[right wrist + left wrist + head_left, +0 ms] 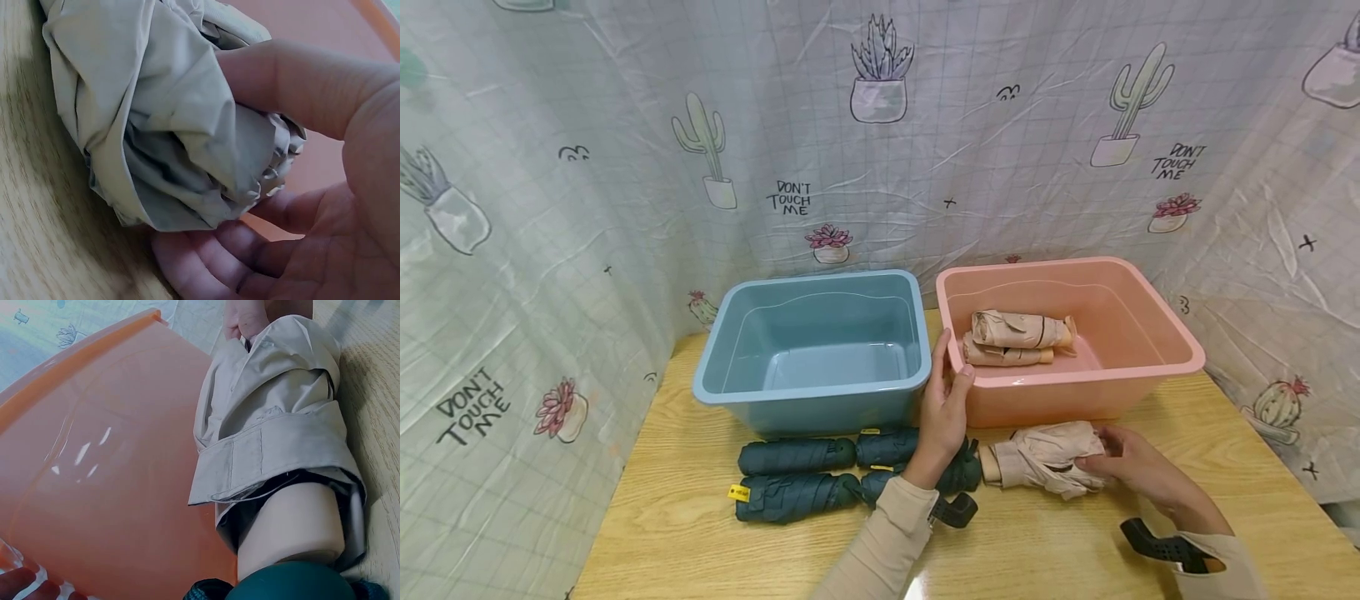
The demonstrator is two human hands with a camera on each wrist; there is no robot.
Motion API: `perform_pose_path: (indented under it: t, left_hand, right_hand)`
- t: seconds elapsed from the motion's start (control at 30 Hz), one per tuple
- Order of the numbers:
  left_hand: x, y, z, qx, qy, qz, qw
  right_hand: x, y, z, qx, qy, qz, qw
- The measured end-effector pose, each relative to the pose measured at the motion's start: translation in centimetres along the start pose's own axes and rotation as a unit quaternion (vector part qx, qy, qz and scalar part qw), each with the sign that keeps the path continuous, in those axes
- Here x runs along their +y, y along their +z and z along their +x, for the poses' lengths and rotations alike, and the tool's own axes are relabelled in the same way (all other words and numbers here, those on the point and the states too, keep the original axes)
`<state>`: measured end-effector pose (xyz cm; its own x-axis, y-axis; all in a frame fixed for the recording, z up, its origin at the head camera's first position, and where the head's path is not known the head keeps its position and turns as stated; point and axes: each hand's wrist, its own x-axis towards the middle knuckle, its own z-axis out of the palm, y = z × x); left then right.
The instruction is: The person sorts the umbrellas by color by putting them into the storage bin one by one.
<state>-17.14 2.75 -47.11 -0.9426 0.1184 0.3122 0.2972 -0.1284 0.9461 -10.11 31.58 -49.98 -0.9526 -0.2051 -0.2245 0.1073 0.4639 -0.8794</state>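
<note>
In the head view, the beige umbrella [1045, 462] lay on the counter [662, 542], just in front of the pink tub [1045, 402]. The person's right hand [1138, 471] held its bunched cloth end. The left hand [945, 421] gripped the pink tub at its near left corner, with the thumb on the rim. Two rolled beige umbrellas [1018, 331] sat inside that tub, one resting on the other. The blue tub [820, 392] stood beside it, and the dark green umbrellas [797, 497] lay in front.

In the left wrist view, I saw the smooth handle poking out of loose cloth. A round green end sat close by it, but I couldn't tell if they touched. The handle looked hard and maybe a bit slippery.

In the right wrist view, the thumb pressed the cloth on one side and the fingers curled under the other. The cloth looked soft and floppy, so I guessed the umbrella was light, with a stiff middle. Its thick middle seemed the best place to hold, because the loose folds could slide.
</note>
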Motion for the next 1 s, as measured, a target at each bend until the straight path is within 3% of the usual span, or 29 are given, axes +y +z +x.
perform_pose_path:
  t: [0.47, 1.0]
  left_hand:
    - [0.1, 0.0, -0.1, 0.001, -0.004, -0.003, 1.0000]
    - [0.4, 0.1, -0.2, 0.003, -0.007, -0.006, 0.9999]
  right_hand:
    - [0.2, 0.0, -0.7, -0.015, -0.023, 0.121, 0.992]
    - [-0.2, -1.0, -2.1, 0.010, -0.033, 0.160, 0.987]
